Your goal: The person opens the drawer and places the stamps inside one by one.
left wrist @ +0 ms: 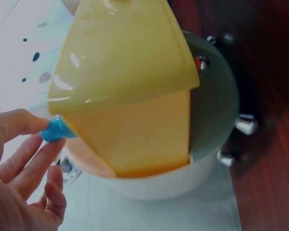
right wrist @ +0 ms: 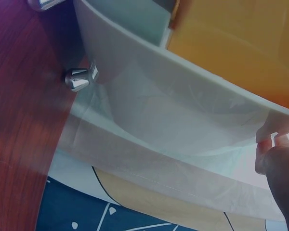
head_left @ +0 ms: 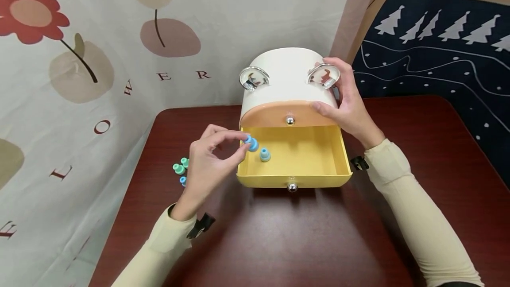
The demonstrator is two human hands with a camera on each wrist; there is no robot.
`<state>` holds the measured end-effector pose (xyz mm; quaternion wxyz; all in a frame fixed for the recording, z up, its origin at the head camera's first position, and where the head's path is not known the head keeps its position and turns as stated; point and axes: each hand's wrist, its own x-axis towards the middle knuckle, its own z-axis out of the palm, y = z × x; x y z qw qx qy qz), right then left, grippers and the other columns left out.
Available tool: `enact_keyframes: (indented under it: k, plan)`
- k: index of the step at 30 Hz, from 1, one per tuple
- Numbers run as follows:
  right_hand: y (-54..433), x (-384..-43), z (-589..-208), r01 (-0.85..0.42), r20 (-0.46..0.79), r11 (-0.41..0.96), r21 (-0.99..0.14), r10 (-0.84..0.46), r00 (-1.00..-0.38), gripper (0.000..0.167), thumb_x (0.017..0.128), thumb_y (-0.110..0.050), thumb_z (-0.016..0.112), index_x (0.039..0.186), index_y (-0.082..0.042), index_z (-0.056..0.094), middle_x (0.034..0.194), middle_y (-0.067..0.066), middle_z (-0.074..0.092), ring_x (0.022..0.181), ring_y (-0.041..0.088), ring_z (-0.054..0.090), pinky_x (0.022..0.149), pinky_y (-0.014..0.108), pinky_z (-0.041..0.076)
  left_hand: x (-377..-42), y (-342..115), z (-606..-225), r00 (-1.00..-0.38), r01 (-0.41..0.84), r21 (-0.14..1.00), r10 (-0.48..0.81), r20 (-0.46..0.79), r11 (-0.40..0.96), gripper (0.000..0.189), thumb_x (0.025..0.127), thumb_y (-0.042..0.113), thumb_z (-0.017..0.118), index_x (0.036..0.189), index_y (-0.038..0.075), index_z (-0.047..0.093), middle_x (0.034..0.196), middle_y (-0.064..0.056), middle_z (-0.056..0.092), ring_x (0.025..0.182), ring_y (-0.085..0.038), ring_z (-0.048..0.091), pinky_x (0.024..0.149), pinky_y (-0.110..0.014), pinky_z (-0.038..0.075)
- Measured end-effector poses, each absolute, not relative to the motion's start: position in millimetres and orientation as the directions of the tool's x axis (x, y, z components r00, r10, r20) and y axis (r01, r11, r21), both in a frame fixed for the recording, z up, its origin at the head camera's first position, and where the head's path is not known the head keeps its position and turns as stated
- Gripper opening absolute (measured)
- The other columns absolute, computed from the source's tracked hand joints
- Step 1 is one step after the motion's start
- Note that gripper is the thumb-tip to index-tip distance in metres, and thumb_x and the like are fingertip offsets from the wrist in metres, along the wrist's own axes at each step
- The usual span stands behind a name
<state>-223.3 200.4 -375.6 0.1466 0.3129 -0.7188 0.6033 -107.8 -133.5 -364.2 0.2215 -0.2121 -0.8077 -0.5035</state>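
Note:
My left hand (head_left: 211, 163) pinches a small blue stepped plug (head_left: 253, 144) between thumb and fingertips, over the left side of a pulled-out yellow drawer (head_left: 292, 181). In the left wrist view the blue plug (left wrist: 55, 130) shows beside the drawer's edge. Another plug, light blue (head_left: 264, 155), stands inside the drawer near its left wall. My right hand (head_left: 352, 105) holds the right side of the white drawer box (head_left: 288, 72), its thumb on the orange upper front (head_left: 267, 116) and its fingers behind a silver ear. In the right wrist view, fingertips (right wrist: 264, 151) rest against the box's white side.
Green plugs (head_left: 179, 168) and a blue plug (head_left: 183, 181) lie on the dark red table (head_left: 303, 242), left of the drawer and partly behind my left hand. A flower-printed cloth (head_left: 223, 34) hangs behind the box. Silver feet (right wrist: 78, 79) show under it.

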Motion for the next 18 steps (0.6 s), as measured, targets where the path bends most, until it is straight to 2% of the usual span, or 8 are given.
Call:
enact_keyframes:
  k: [4, 7, 11, 14, 16, 18]
  plan:
    - [200, -223, -376, -0.626, 0.59, 0.068, -0.777, -0.27, -0.761, 0.088, 0.086, -0.005, 0.078, 0.162, -0.018, 0.036, 0.163, 0.014, 0.045, 0.142, 0.033, 0.044, 0.119, 0.037, 0.041, -117, -126, -366, -0.82, 0.566, 0.713, 0.196, 0.538, 0.413, 0.019, 0.087, 0.008, 0.093, 0.104, 0.013, 0.087, 0.095, 0.0, 0.076, 0.092, -0.018, 0.065, 0.074, -0.026, 0.045]
    - [200, -223, -376, -0.623, 0.586, 0.074, -0.779, -0.269, -0.764, 0.088, 0.086, -0.005, 0.078, 0.162, -0.019, 0.036, 0.163, 0.011, 0.046, 0.141, 0.031, 0.045, 0.119, 0.037, 0.041, -123, -122, -367, -0.829, 0.558, 0.717, 0.231, 0.51, 0.419, 0.017, 0.088, 0.007, 0.092, 0.103, 0.012, 0.087, 0.097, 0.005, 0.078, 0.091, -0.016, 0.066, 0.071, -0.027, 0.043]
    - [198, -225, -376, -0.622, 0.583, 0.077, -0.779, -0.273, -0.765, 0.088, 0.087, -0.006, 0.079, 0.162, -0.019, 0.036, 0.161, 0.008, 0.046, 0.142, 0.029, 0.045, 0.119, 0.037, 0.041, -128, -118, -370, -0.83, 0.557, 0.72, 0.258, 0.495, 0.414, 0.015, 0.089, 0.007, 0.092, 0.102, 0.011, 0.086, 0.098, 0.008, 0.079, 0.077, -0.017, 0.06, 0.064, -0.028, 0.039]
    - [198, -225, -376, -0.629, 0.591, 0.075, -0.774, -0.27, -0.76, 0.088, 0.087, -0.007, 0.078, 0.162, -0.018, 0.036, 0.161, 0.007, 0.047, 0.142, 0.03, 0.045, 0.118, 0.037, 0.041, -132, -114, -372, -0.825, 0.565, 0.717, 0.283, 0.49, 0.408, 0.014, 0.089, 0.007, 0.091, 0.101, 0.011, 0.086, 0.097, 0.008, 0.079, 0.064, -0.021, 0.049, 0.057, -0.028, 0.034]
    - [198, -225, -377, -0.632, 0.595, 0.07, -0.772, -0.27, -0.757, 0.087, 0.087, -0.007, 0.078, 0.162, -0.017, 0.036, 0.16, 0.008, 0.048, 0.141, 0.031, 0.045, 0.118, 0.037, 0.041, -134, -111, -373, -0.822, 0.569, 0.721, 0.303, 0.482, 0.397, 0.014, 0.089, 0.008, 0.091, 0.101, 0.011, 0.085, 0.096, 0.008, 0.079, 0.065, -0.024, 0.055, 0.056, -0.029, 0.034]
    - [199, -225, -377, -0.638, 0.601, 0.068, -0.767, -0.272, -0.752, 0.087, 0.087, -0.008, 0.078, 0.162, -0.017, 0.035, 0.161, 0.011, 0.047, 0.142, 0.031, 0.045, 0.118, 0.036, 0.04, -137, -108, -374, -0.821, 0.568, 0.728, 0.323, 0.47, 0.385, 0.013, 0.089, 0.008, 0.092, 0.1, 0.01, 0.085, 0.095, 0.008, 0.08, 0.069, -0.027, 0.064, 0.06, -0.031, 0.042]
